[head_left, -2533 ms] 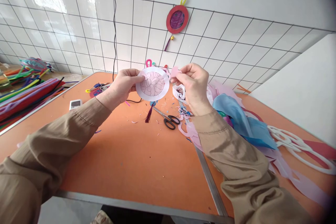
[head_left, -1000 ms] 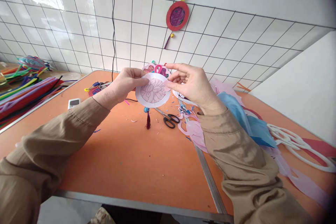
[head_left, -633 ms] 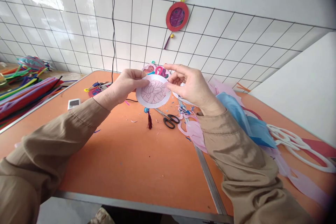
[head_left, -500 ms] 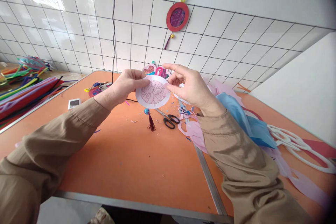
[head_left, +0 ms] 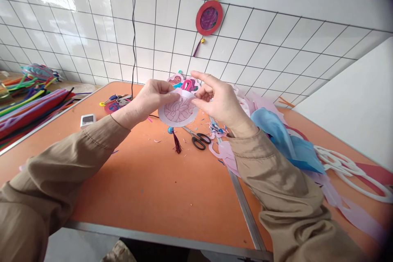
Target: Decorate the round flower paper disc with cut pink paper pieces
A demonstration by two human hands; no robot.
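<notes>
Between my hands is a round paper ornament (head_left: 179,111) with a white rim and a line-drawn flower on pale pink. A pink loop (head_left: 187,85) stands at its top, and a blue bead (head_left: 170,130) with a dark red tassel (head_left: 177,143) hangs below. My left hand (head_left: 155,97) pinches its upper left edge between thumb and fingers. At the upper right edge is my right hand (head_left: 216,97), thumb tip against the rim, index finger stretched out above. Behind the ornament, other decorated paper pieces (head_left: 176,80) are partly hidden.
Black-handled scissors (head_left: 201,141) lie among paper scraps on the orange table (head_left: 147,188). Pink and blue sheets (head_left: 276,135) and a white coil (head_left: 346,168) are at right. Coloured pipe cleaners (head_left: 33,110) and a small white device (head_left: 88,120) lie left. A red round ornament (head_left: 209,17) hangs on the wall.
The ornament has tilted slightly and shifted a little left. My left thumb has slid a little right along its top edge. The right hand has moved slightly left.
</notes>
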